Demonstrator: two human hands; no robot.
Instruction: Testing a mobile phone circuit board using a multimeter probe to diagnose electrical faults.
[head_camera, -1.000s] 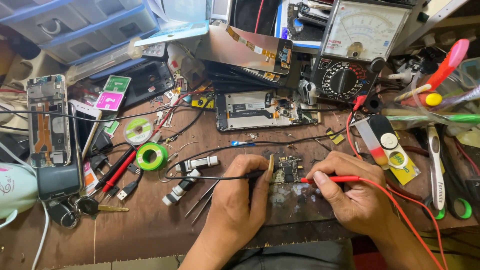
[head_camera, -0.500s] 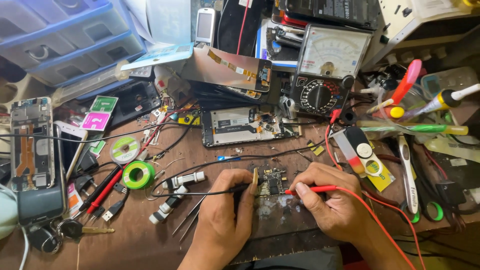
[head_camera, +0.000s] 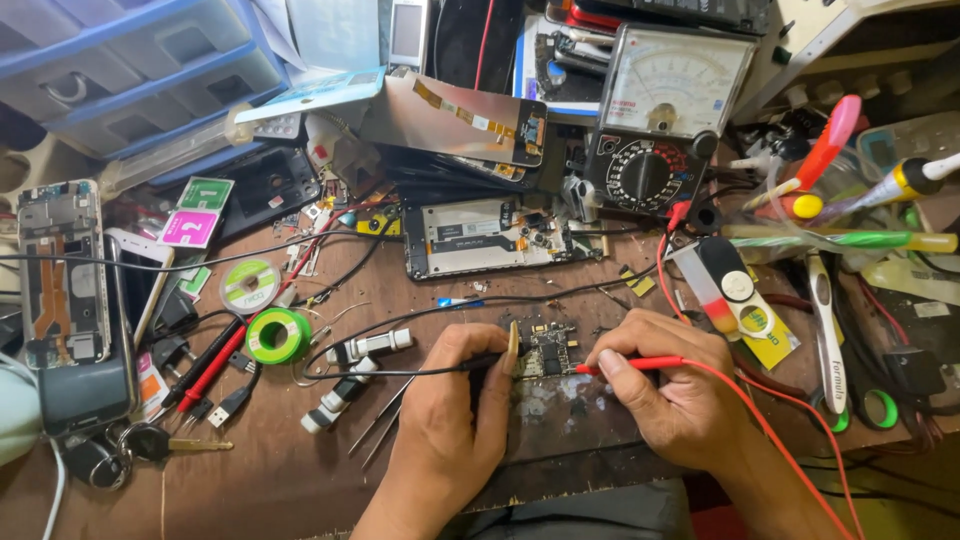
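A small phone circuit board (head_camera: 547, 352) lies on a dark mat at the near middle of the wooden bench. My left hand (head_camera: 452, 415) grips the black probe (head_camera: 400, 372), whose tip touches the board's left edge. Gripped in my right hand (head_camera: 672, 385) is the red probe (head_camera: 628, 364), its tip on the board's right side. Red and black leads run back to an analog multimeter (head_camera: 660, 118) standing at the far middle-right.
An opened phone (head_camera: 480, 236) lies beyond the board. Tweezers (head_camera: 385, 422), a green solder spool (head_camera: 279, 334), another opened phone (head_camera: 60, 272), keys (head_camera: 170, 442) and blue drawers (head_camera: 130, 70) fill the left. Tools and tubes (head_camera: 830, 240) crowd the right.
The view has shifted so the bench sits lower and more to the left in frame. Both hands stay on the board with the probes, which shifted only slightly.
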